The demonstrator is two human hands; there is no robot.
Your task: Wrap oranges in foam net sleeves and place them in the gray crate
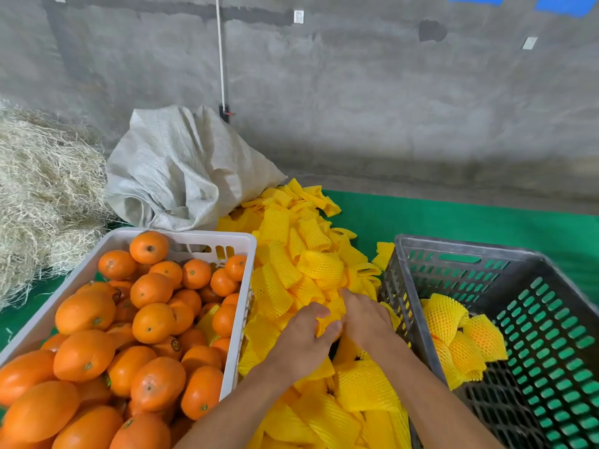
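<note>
Two crates stand here: one white crate of unwrapped oranges, too many to count, and one gray crate. The gray one holds about three wrapped oranges. One woven sack sits behind.

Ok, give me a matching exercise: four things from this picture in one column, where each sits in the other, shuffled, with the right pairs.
Things:
1. white crate
2. gray crate
3. woven sack
4. foam net sleeves

Places:
A. heaped between the two crates
B. on the right, holding a few wrapped oranges
C. on the left, full of bare oranges
D. behind the white crate, by the wall

Pairs: 1-C, 2-B, 3-D, 4-A
</note>
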